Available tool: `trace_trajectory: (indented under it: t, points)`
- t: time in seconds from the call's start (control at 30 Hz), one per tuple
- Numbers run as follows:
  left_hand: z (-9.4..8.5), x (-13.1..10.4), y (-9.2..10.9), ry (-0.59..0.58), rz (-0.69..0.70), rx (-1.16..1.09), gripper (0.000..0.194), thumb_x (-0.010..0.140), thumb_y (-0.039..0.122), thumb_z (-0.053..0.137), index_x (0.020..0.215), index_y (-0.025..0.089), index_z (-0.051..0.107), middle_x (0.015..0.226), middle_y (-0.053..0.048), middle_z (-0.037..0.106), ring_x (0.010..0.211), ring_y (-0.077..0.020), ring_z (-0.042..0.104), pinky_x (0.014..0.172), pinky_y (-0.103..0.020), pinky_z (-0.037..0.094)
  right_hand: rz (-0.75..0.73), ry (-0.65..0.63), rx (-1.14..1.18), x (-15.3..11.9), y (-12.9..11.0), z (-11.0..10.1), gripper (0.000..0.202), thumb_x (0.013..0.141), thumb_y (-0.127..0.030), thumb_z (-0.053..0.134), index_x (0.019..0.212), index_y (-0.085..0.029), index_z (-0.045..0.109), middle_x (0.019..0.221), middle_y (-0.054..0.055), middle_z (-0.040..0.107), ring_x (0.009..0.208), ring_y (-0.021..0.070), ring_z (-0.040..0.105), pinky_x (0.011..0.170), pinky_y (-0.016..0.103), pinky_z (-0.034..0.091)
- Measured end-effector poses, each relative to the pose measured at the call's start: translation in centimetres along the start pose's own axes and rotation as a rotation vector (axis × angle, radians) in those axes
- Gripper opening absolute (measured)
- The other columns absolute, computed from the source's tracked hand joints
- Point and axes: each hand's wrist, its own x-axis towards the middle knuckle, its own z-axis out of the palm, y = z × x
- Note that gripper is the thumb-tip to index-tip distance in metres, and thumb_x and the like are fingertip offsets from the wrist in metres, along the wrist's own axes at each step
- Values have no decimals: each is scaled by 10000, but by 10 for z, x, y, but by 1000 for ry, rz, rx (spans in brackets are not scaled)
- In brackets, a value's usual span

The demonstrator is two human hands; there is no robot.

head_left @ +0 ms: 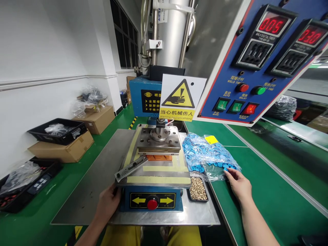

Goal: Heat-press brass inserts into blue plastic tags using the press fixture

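My right hand (pixel 239 186) is at the near right edge of a clear plastic bag (pixel 214 172) full of small blue plastic pieces (pixel 197 150). Its thumb and forefinger are closed on a blue piece at the bag's opening. My left hand (pixel 107 201) is curled against the left side of the press's blue base (pixel 123 200); its fingertips are hidden. Above the base, the press's metal head block (pixel 159 141) sits low, right over an orange part (pixel 159 158). A flat metal bar (pixel 130 168) lies slanted on the taped plate (pixel 159 180).
A black tray of small brass inserts (pixel 197 189) stands right of the base. A warning sign (pixel 183 97) and a tilted control panel (pixel 230 92) hang above. Cardboard boxes (pixel 64 147) and black bins (pixel 28 184) stand on the floor at left. A red button (pixel 152 204) faces me.
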Motion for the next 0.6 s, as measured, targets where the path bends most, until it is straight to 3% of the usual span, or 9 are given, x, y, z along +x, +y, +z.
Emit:
trace_trajectory:
  t: [0.27,0.6]
  points:
    - [1,0,-2,17,9,-6,334,843,357,389,942,196,665,649,-54,697,537,-229,642,438,-259,425,-5,-3,4,-1,-2,-1,520,594,-595,622,914,-193,704,874,92,732,816,292,664,747,401,485]
    - [1,0,-1,1,-15,-9,320,834,379,392,813,199,656,630,-58,684,500,-219,623,431,-260,417,23,-21,-20,0,-1,-1,527,594,-595,616,936,-202,696,893,81,728,840,287,657,785,406,477]
